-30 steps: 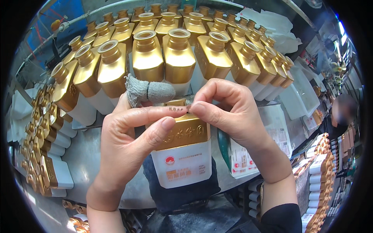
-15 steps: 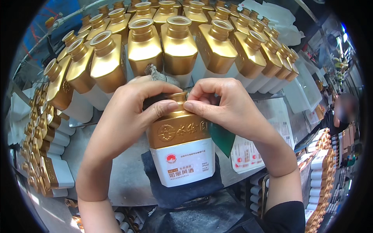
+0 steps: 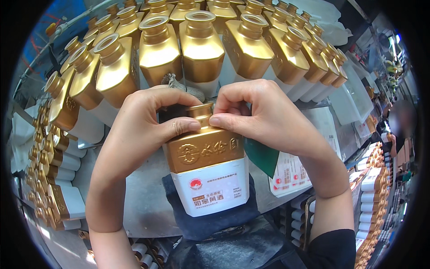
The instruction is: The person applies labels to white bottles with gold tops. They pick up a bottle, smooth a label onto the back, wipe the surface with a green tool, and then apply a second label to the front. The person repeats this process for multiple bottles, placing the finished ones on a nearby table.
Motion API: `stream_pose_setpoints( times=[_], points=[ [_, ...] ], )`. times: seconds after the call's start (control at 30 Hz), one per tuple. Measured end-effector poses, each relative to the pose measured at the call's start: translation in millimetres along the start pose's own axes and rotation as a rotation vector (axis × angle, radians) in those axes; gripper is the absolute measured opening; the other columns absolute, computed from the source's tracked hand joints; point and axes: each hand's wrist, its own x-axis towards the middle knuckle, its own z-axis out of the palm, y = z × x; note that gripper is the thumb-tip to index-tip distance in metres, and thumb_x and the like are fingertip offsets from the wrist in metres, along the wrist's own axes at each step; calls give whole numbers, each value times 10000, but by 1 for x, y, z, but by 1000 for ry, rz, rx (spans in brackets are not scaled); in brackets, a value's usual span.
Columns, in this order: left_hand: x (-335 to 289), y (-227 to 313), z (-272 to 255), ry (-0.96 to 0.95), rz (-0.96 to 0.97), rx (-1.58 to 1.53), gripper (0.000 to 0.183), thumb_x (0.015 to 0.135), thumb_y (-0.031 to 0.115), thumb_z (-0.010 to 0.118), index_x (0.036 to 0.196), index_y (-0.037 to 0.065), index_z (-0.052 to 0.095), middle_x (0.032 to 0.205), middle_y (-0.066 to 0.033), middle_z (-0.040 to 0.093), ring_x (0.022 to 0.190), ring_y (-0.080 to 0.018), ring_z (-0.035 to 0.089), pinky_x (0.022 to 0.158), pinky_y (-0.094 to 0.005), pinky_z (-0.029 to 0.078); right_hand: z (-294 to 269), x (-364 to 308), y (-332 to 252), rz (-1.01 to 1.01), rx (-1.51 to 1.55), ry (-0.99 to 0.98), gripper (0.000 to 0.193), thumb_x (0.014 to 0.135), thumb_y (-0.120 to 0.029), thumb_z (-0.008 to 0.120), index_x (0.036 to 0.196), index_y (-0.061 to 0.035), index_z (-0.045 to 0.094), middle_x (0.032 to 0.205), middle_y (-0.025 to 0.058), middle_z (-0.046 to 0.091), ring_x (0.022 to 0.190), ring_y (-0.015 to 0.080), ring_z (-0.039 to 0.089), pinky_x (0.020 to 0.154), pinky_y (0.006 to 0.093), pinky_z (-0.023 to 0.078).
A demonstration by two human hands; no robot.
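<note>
A bottle (image 3: 210,179) with a gold top half and a white labelled lower half leans back on a folded dark cloth (image 3: 215,226). My left hand (image 3: 150,114) is closed round the left side of its neck (image 3: 200,111), thumb in front and fingers behind. At the neck's right side, my right hand (image 3: 264,112) pinches with thumb and bent fingers; its fingertips are partly hidden. A green pointed piece (image 3: 263,157) sticks out below my right hand, its other end out of sight. Behind the neck lies a grey knotted cloth (image 3: 186,87).
Rows of gold-and-white bottles (image 3: 204,45) stand close behind my hands, with more stacked at left (image 3: 62,197) and right (image 3: 369,201). Printed label sheets (image 3: 291,179) lie right of the bottle, near a clear plastic bin (image 3: 354,103). Another person (image 3: 398,121) is at far right.
Both hands keep their hold at the neck. The bottle's top and my left thumb have shifted slightly left. The green piece hangs a little lower and more upright.
</note>
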Motion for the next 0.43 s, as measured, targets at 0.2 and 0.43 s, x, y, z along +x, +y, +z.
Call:
stream_pose_setpoints(
  times=[0.2, 0.43],
  points=[
    [2, -2, -2, -8, -23, 24, 271, 734, 65, 775, 961, -52, 685, 858, -77, 663, 819, -131, 618, 783, -264, 477, -5, 3, -3, -14, -19, -45, 195, 810, -161, 682, 776, 27, 643, 640, 136, 619, 591, 224, 617, 570, 326, 466],
    [2, -3, -1, -5, -5, 10, 268, 739, 75, 778, 964, -46, 694, 869, -73, 672, 825, -133, 621, 785, -265, 479, -11, 10, -6, -9, -129, -111, 172, 806, -159, 688, 788, 11, 664, 677, 152, 647, 645, 236, 662, 601, 335, 495]
  ],
)
